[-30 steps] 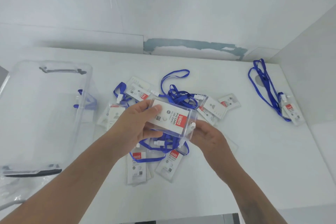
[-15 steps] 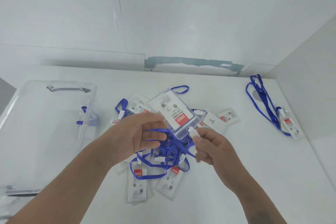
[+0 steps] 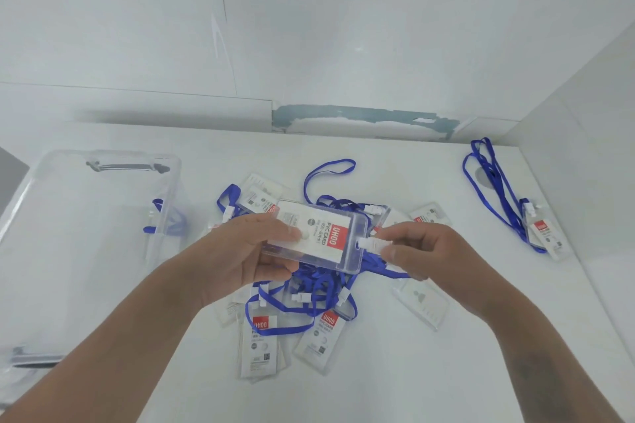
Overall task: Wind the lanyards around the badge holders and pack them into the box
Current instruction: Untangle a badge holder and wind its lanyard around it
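Note:
A clear badge holder (image 3: 323,237) with a white card and a red label is held flat above the table. My left hand (image 3: 247,251) grips its left end. My right hand (image 3: 422,251) pinches the white lanyard clip (image 3: 372,244) at the holder's right end. Below them lies a pile of several badge holders (image 3: 261,347) tangled with blue lanyards (image 3: 316,285). The clear plastic box (image 3: 103,251) stands at the left, with a blue lanyard (image 3: 165,220) showing through its wall.
One more badge holder (image 3: 546,233) with its long blue lanyard (image 3: 488,189) lies apart at the far right, near the side wall. White walls close off the table at the back and right. A black latch (image 3: 127,166) sits on the box's far rim.
The held badge holder turned from tilted to level and came a little lower. My right hand shifted right along the clip, and my left hand closed on the holder's left end.

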`<action>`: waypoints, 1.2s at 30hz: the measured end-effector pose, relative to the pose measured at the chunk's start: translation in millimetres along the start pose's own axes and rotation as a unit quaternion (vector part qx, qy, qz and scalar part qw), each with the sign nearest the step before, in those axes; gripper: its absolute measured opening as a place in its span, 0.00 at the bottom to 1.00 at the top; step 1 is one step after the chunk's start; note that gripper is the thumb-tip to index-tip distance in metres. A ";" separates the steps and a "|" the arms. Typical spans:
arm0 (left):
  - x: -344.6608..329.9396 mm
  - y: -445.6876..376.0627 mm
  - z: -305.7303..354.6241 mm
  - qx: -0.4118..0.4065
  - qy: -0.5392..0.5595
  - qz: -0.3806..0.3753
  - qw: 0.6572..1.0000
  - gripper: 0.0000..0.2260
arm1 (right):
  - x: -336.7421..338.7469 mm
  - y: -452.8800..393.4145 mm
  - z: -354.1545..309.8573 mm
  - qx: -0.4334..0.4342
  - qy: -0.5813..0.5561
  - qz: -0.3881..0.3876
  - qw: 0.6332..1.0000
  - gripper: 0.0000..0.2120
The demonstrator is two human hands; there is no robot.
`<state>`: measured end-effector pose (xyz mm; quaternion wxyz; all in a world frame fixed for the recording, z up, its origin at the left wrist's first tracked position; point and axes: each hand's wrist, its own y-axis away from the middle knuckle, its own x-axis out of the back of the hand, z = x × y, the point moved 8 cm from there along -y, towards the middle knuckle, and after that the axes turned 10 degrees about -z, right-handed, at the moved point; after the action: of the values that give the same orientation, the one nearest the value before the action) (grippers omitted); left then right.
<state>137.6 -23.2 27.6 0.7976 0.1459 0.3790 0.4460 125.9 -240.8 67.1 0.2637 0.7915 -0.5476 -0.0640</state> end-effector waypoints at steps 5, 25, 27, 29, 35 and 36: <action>5.4 -1.8 2.9 -0.029 0.021 0.042 0.998 0.08 | 3.4 -5.5 12.4 0.003 -0.008 0.047 0.999 0.13; -3.5 -28.0 62.5 -0.174 -0.070 0.131 0.973 0.07 | -59.7 -42.2 -14.6 0.084 0.103 0.108 0.985 0.14; 2.6 -28.9 70.4 -0.183 -0.126 0.176 0.959 0.04 | -62.2 -40.7 -26.9 0.088 0.203 0.095 0.970 0.15; 4.9 -26.6 76.1 -0.190 -0.172 0.199 0.946 0.03 | -59.7 -37.5 -44.8 0.088 0.311 0.085 0.942 0.18; -1.0 -8.5 89.0 -0.212 -0.352 0.221 0.884 0.06 | -46.8 -37.6 -92.0 0.063 0.466 0.054 0.881 0.16; -1.0 -4.0 90.8 -0.211 -0.383 0.227 0.870 0.06 | -44.3 -37.4 -99.8 0.069 0.468 0.056 0.879 0.15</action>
<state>206.4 -16.7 86.6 0.7687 0.2155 -0.1025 0.5934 178.6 -156.4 125.7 0.4374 0.7133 -0.4066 0.3668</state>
